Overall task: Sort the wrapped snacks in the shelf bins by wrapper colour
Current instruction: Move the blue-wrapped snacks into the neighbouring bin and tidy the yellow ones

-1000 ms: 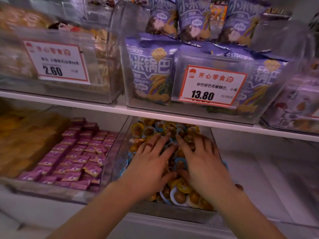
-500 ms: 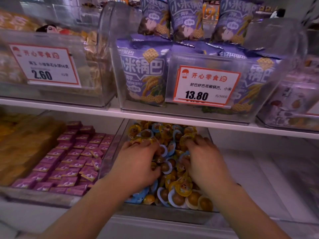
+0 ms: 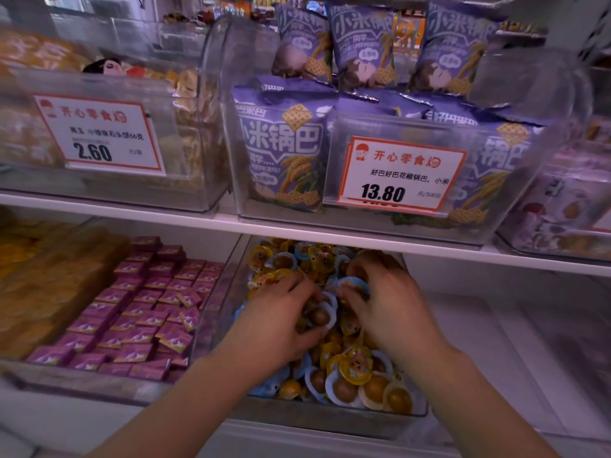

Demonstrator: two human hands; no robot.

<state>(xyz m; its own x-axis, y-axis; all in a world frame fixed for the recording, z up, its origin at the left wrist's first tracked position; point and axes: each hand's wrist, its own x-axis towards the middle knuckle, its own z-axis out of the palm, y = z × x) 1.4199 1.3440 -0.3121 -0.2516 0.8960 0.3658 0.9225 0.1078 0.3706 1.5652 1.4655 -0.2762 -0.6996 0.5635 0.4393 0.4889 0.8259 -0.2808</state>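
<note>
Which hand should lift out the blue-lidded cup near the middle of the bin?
Right. The right hand already has its fingertips curled at the blue-lidded cup; the left hand is busy lower, around a white-rimmed cup.

2 price tags, 2.60 (image 3: 99,135) & 13.80 (image 3: 400,175), on upper clear bins.

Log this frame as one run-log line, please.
left hand: gripping round snack cups | right hand: pinching blue-lidded cup | site: clear bin, lower shelf | sort: unfinished
</note>
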